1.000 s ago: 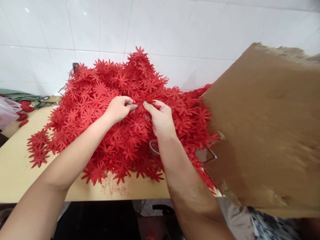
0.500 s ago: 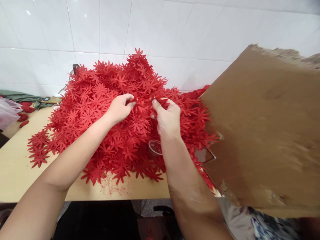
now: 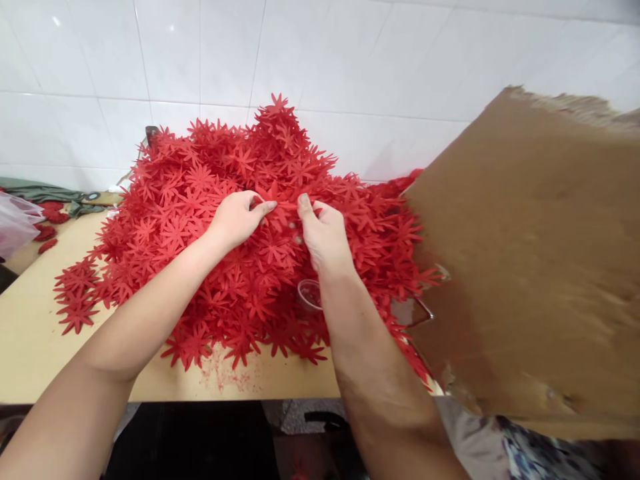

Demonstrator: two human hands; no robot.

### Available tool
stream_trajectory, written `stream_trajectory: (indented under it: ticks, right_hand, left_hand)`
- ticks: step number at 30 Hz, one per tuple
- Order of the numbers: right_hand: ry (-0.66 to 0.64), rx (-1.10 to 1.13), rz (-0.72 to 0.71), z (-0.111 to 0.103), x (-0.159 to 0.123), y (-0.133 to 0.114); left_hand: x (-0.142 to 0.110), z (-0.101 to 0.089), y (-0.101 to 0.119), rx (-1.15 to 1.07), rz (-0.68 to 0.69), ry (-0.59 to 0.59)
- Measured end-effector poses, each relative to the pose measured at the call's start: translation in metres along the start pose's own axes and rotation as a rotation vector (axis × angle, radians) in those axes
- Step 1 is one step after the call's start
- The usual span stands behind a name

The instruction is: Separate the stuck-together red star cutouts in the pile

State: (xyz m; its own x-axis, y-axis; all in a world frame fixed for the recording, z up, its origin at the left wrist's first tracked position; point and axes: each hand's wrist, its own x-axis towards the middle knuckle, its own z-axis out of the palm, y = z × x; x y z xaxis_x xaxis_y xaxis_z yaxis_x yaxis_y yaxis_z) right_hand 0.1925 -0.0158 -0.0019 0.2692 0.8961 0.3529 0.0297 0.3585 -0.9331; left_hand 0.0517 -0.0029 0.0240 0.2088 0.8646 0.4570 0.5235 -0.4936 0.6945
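L hand (image 3: 239,217): thumb + index closed in a pinch on a held red pc (image 3: 287,205), thin, petal-shaped. R hand (image 3: 324,233): thumb + fingers curled in, red showing btwn thumb and index, so gripping too. Held red pc sits in the short gap btwn the 2 hands, above the middle of the counter (image 3: 35,280). Can't tell if it's 1 pc or several stacked; too blurry.

Both hands are over/in front of a big pile of red star-shaped cutouts (image 3: 190,200), heaped approx mid-counter, running to the back edge by the white tiled wall (image 3: 350,60) and fwd nearly to the front edge. Small red cluster (image 3: 77,293) lies to the pile's L, twd the counter's L side. Clear plastic cup (image 3: 310,293) is in the front part of the pile, just beside the R forearm, partly hidden by it. Red specks (image 3: 225,373) on the counter near the front edge.

Cardboard sheet (image 3: 530,267) stands tilted at the R end, touching the pile. Green cloth (image 3: 40,190) + translucent bag (image 3: 17,223) near the back L corner.
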Motion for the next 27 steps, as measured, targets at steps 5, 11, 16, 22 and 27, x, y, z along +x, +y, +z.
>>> stream_trajectory:
  ticks: [5,11,16,22,27]
  right_hand:
    - [-0.056,-0.01,0.053,0.004,-0.001,-0.004]
    - [-0.229,0.006,0.013,0.005,-0.005,-0.01]
    - [-0.22,0.12,0.072,0.006,-0.001,-0.003]
    - [-0.226,0.285,0.145,0.002,0.002,0.004]
    - [-0.079,0.16,0.08,0.002,0.001,0.004]
  left_hand:
    - [0.001,-0.004,0.0,0.003,-0.043,0.024]
    - [0.003,-0.003,-0.003,-0.123,-0.07,-0.001]
    - [0.017,-0.008,-0.008,-0.041,-0.015,0.148]
    - [0.027,-0.018,-0.017,0.219,0.006,0.337]
    - [0.004,-0.017,0.002,0.274,0.167,0.165]
